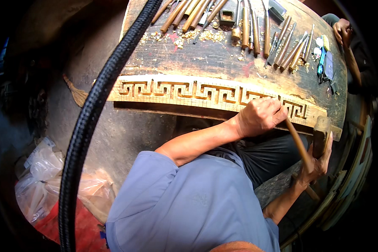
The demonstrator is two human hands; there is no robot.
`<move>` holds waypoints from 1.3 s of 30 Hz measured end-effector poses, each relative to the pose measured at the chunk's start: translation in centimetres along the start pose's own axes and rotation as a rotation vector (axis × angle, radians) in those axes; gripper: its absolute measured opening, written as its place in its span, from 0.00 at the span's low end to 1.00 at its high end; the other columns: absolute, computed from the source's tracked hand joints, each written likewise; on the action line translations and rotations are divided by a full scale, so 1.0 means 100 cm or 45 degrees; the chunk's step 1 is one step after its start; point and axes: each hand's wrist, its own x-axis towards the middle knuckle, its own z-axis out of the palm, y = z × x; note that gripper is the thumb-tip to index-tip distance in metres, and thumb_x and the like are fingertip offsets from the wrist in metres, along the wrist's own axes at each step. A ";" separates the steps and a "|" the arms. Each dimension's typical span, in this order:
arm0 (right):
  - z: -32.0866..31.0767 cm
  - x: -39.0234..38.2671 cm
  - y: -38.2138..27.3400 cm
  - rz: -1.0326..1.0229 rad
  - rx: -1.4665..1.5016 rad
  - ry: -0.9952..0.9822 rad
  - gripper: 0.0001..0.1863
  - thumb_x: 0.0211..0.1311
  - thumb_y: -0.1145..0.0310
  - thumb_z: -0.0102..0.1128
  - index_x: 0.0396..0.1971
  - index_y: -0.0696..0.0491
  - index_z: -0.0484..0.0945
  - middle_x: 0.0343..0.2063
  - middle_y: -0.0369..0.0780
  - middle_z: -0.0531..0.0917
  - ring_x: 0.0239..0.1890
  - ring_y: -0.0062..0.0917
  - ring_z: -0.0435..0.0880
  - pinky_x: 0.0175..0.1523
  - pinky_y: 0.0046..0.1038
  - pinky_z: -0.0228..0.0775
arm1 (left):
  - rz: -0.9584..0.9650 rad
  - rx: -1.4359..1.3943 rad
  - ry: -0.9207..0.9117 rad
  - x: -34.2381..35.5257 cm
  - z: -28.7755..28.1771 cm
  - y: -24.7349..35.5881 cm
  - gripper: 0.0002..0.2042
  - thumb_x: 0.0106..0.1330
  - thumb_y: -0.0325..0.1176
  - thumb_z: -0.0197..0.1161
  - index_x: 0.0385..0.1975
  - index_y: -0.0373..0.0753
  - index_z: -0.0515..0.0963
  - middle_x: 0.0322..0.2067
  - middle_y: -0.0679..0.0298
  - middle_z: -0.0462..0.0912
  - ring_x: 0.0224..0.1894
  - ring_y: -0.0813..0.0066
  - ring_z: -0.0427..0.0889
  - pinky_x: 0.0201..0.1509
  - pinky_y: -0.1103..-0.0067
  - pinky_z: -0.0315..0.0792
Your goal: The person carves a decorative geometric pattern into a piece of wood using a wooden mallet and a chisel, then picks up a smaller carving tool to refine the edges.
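Note:
A long pale wooden board (185, 100) with carved key-pattern grooves and a pencilled grid lies along the near edge of the workbench. My left hand (260, 116) is closed round a chisel and rests over the right part of the pattern. The chisel's long wooden handle (297, 140) slants down from it toward my right hand; its blade is hidden by the fist. At the right, past the board's near edge, my right hand (320, 164) is closed on a wooden mallet. The mallet's block-shaped head (321, 131) stands beside the board's right end.
Several wooden-handled carving tools (193, 14) lie across the far side of the workbench (172, 61), among wood shavings (212, 35). A small dark box (227, 17) stands among them. Another person's hand (343, 31) shows at far right. Plastic bags (46, 168) lie at left; a black braided cable (94, 105) crosses the view.

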 end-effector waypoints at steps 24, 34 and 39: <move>0.049 -0.037 -0.005 -0.070 -0.132 0.000 0.29 0.63 0.75 0.80 0.65 0.52 0.84 0.52 0.45 0.93 0.51 0.46 0.93 0.57 0.41 0.85 | -1.138 -0.824 0.251 -0.048 -0.126 0.006 0.07 0.77 0.20 0.69 0.50 0.31 0.81 0.43 0.57 0.94 0.45 0.72 0.94 0.50 0.75 0.89; 0.044 0.022 -0.063 0.405 0.432 0.068 0.24 0.63 0.70 0.85 0.58 0.56 0.87 0.46 0.40 0.94 0.47 0.23 0.92 0.58 0.31 0.82 | -1.266 -0.547 0.367 -0.066 -0.148 -0.013 0.05 0.81 0.20 0.65 0.50 0.30 0.79 0.43 0.58 0.94 0.46 0.76 0.92 0.56 0.76 0.87; 0.040 0.052 -0.091 0.240 0.795 0.065 0.22 0.65 0.70 0.84 0.56 0.56 0.88 0.45 0.36 0.93 0.48 0.20 0.91 0.58 0.29 0.83 | -1.190 -0.472 0.396 -0.071 -0.139 -0.012 0.05 0.78 0.19 0.69 0.48 0.30 0.81 0.41 0.58 0.94 0.44 0.76 0.93 0.53 0.77 0.87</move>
